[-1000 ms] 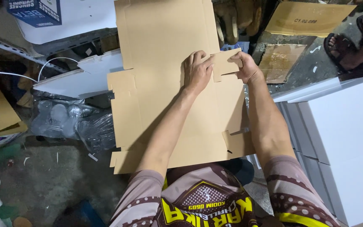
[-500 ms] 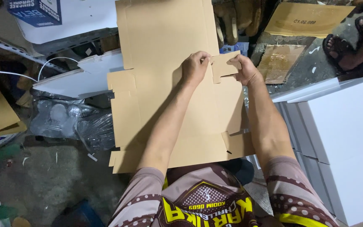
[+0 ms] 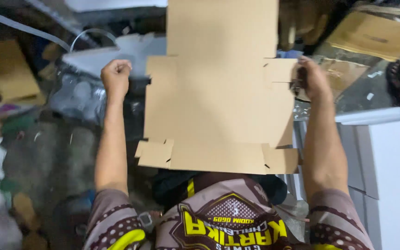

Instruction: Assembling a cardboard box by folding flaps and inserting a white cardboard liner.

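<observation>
The flat cardboard blank (image 3: 218, 106) is seen lying unfolded over the lap, in front of the torso. No panel is raised and no side is formed, so the folding is judged barely begun, with all flaps and walls left to do. Its long axis runs away from the body, the narrower top panel pointing forward. The right hand (image 3: 312, 79) is closed on the blank's right side flap. The left hand (image 3: 115, 73) is clenched, holding nothing, well left of the blank.
</observation>
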